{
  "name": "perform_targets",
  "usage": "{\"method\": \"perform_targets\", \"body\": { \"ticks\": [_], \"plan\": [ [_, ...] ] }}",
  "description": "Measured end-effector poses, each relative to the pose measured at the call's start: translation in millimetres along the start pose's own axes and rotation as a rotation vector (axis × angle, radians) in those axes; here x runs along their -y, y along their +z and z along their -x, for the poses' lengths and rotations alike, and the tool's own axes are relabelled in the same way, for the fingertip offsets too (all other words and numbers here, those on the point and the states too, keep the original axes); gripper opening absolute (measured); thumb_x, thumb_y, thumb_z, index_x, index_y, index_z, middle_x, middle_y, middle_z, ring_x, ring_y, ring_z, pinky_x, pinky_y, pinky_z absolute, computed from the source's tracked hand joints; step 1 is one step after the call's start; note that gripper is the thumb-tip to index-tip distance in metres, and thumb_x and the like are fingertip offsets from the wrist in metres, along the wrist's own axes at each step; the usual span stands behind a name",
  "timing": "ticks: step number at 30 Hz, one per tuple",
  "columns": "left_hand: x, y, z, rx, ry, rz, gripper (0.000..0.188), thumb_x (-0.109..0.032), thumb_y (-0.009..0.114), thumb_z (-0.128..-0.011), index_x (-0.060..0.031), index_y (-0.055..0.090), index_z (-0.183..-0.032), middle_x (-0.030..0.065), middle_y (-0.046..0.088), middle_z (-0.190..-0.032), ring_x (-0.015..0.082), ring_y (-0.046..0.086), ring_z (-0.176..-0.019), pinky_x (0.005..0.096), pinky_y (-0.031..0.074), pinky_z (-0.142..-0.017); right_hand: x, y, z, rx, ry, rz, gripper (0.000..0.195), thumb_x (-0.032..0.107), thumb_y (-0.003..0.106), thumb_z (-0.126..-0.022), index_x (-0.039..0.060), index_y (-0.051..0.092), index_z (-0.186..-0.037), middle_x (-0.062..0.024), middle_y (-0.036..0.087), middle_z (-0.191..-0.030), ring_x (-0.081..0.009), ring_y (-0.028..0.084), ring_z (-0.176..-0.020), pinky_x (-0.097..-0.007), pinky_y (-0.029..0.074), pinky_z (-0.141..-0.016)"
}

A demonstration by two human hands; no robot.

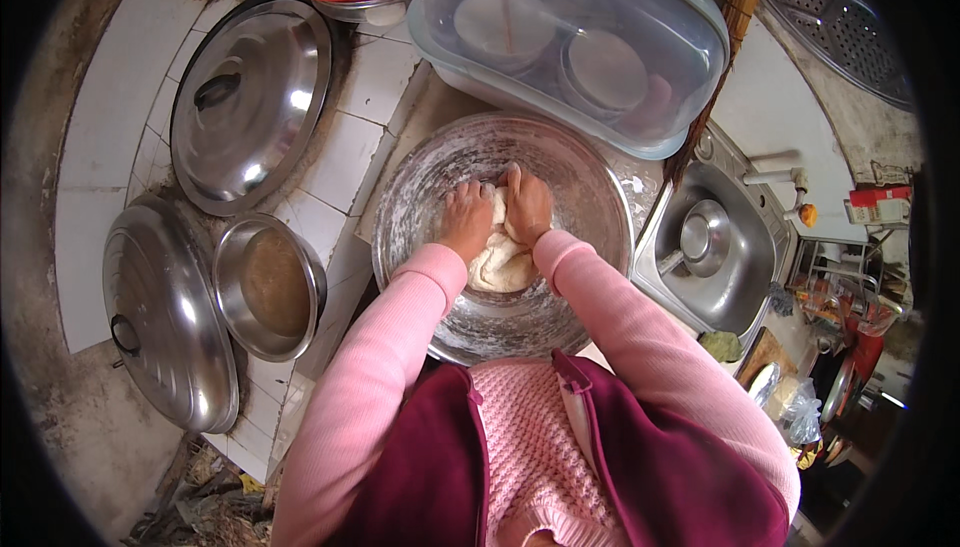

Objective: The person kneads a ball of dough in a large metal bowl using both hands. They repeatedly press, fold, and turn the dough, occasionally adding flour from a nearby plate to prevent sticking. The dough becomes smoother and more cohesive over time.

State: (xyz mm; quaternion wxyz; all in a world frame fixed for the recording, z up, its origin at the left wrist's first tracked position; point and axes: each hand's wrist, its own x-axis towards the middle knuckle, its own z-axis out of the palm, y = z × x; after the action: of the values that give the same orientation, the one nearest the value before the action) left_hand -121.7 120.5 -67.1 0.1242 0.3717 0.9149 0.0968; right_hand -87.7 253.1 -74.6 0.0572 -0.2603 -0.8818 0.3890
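A pale lump of dough (501, 266) lies in a wide metal basin (540, 329) in front of me, its walls streaked with dry flour. My left hand (466, 218) presses on the dough's left side with fingers bent over it. On the other side my right hand (527, 206) grips the dough's upper right part, thumb side up. The dough bulges between the hands and toward my body. Both palms are hidden.
Left, on the white-tiled stove, are two domed metal lids (251, 104) and a steel bowl (266, 288) of brownish liquid. A lidded plastic box (570, 37) stands behind the basin, beside a bamboo brush (724, 59). At right is a sink (739, 262) holding a metal ladle (703, 236).
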Motion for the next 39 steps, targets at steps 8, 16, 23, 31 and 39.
{"method": "perform_targets", "body": {
  "ticks": [8,16,23,31,39],
  "plan": [
    [11,-11,-1,0.272,-0.044,0.404,0.092,-0.040,0.086,-0.064,-0.0032,0.045,-0.138,0.0179,0.046,-0.138,0.0340,0.040,-0.132,0.0464,0.031,-0.109,-7,-1,10,-0.003,-0.137,0.099,0.056,0.042,0.032,-0.102,0.0005,0.068,-0.089,-0.0280,0.066,-0.085,-0.0460,0.062,-0.083,-0.0537,0.047,-0.077],
    [-22,-35,99,0.459,-0.047,0.433,0.105,-0.043,0.089,-0.058,-0.0020,0.040,-0.141,0.0231,0.049,-0.133,0.0394,0.052,-0.120,0.0444,0.042,-0.102,8,-52,122,0.016,-0.115,0.141,0.032,0.037,0.051,-0.093,0.0117,0.066,-0.105,-0.0127,0.068,-0.098,-0.0319,0.061,-0.095,-0.0454,0.044,-0.085],
    [-62,-2,129,0.016,-0.019,-0.094,0.074,-0.020,0.074,-0.074,-0.0063,0.042,-0.140,0.0152,0.046,-0.128,0.0344,0.046,-0.120,0.0433,0.039,-0.102,12,-36,159,-0.040,-0.006,0.166,0.026,0.032,0.053,-0.089,0.0169,0.069,-0.103,-0.0053,0.065,-0.111,-0.0286,0.054,-0.110,-0.0489,0.029,-0.102],
    [-26,3,68,0.020,0.100,-0.029,0.079,-0.033,0.083,-0.063,-0.0067,0.050,-0.130,0.0117,0.051,-0.122,0.0295,0.049,-0.116,0.0432,0.039,-0.102,-5,-18,89,0.009,-0.059,0.148,0.028,0.029,0.048,-0.089,0.0144,0.071,-0.091,-0.0094,0.069,-0.096,-0.0303,0.059,-0.098,-0.0479,0.034,-0.095],
    [2,-24,-1,-0.033,0.090,0.179,0.092,-0.044,0.090,-0.054,-0.0057,0.053,-0.129,0.0112,0.047,-0.130,0.0327,0.040,-0.127,0.0458,0.036,-0.107,-21,2,0,-0.044,0.073,-0.013,0.043,0.033,0.040,-0.097,0.0019,0.068,-0.084,-0.0250,0.067,-0.083,-0.0473,0.062,-0.079,-0.0549,0.048,-0.074]
  ]
}}
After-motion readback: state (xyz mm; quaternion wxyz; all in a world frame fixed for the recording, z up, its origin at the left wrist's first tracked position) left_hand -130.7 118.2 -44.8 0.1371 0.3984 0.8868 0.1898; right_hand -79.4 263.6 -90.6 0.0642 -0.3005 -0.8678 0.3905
